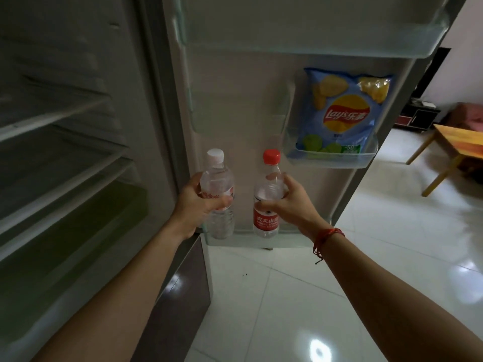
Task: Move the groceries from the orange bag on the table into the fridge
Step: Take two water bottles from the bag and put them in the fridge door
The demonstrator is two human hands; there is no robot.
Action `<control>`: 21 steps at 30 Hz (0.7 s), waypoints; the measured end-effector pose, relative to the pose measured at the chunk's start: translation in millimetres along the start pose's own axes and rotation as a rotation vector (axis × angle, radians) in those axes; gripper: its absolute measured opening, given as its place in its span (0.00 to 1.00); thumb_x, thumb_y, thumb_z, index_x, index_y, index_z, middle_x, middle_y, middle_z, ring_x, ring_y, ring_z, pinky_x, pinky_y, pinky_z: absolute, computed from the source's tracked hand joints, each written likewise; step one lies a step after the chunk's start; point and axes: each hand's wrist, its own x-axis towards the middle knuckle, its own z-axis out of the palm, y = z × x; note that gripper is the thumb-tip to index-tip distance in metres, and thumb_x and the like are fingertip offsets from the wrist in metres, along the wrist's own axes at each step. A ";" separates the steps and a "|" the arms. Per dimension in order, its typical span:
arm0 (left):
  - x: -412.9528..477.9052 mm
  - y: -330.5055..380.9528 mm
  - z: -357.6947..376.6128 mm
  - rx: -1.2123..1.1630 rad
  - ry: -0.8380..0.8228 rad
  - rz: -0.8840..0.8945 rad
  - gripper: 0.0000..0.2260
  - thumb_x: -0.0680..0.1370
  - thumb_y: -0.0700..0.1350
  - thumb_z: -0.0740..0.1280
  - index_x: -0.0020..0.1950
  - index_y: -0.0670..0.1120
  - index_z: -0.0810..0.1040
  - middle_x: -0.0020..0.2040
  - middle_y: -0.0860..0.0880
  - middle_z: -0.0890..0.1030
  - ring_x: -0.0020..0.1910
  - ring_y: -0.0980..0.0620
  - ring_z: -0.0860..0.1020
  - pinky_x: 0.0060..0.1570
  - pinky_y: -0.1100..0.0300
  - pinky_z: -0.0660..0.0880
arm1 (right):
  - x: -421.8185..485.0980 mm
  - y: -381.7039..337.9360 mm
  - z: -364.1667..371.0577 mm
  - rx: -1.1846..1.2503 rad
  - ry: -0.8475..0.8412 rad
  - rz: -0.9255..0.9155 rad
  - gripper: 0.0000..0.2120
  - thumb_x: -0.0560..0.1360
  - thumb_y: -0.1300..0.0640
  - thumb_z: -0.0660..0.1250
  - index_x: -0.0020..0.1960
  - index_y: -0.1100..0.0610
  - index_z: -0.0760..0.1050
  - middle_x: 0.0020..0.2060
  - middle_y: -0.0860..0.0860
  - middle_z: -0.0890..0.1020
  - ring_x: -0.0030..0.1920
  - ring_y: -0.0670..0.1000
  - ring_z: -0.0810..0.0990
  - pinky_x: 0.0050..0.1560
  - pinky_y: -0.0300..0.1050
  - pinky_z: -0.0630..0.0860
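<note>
The fridge door (pixel 243 105) stands open in front of me. My left hand (pixel 198 202) grips a clear water bottle with a white cap (pixel 218 178). My right hand (pixel 287 202) grips a second water bottle with a red cap and red label (pixel 266 218). Both bottles stand upright with their bases in the bottom door shelf (pixel 285 240). A blue bag of Lay's chips (pixel 345 111) stands in a small door bin (pixel 332 159) higher up on the right. The orange bag is out of view.
The fridge interior with its glass shelves (pixel 60 163) is on the left. Another door bin (pixel 313 45) hangs at the top. White tiled floor (pixel 287 296) lies below. A wooden table (pixel 454 142) stands at the right edge.
</note>
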 end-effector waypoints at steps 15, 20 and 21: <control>37.7 -38.3 14.1 0.036 -0.001 -0.063 0.29 0.65 0.36 0.80 0.62 0.48 0.74 0.53 0.51 0.83 0.48 0.59 0.82 0.45 0.65 0.77 | 48.8 51.9 24.3 -0.013 -0.030 0.055 0.39 0.64 0.59 0.82 0.70 0.49 0.69 0.59 0.51 0.81 0.58 0.55 0.81 0.60 0.52 0.78; 46.1 -51.5 24.5 0.031 -0.027 -0.077 0.28 0.65 0.35 0.79 0.61 0.50 0.75 0.51 0.53 0.83 0.47 0.60 0.82 0.42 0.68 0.77 | 57.9 70.2 25.0 -0.035 -0.041 0.078 0.38 0.63 0.59 0.83 0.69 0.49 0.70 0.57 0.49 0.82 0.57 0.53 0.82 0.59 0.52 0.78; 47.2 -55.2 27.7 0.032 -0.034 -0.081 0.28 0.65 0.35 0.79 0.61 0.50 0.75 0.50 0.53 0.83 0.47 0.60 0.82 0.42 0.68 0.77 | 59.4 74.5 24.3 -0.039 -0.046 0.083 0.38 0.64 0.59 0.83 0.69 0.49 0.70 0.57 0.49 0.82 0.58 0.53 0.81 0.59 0.51 0.78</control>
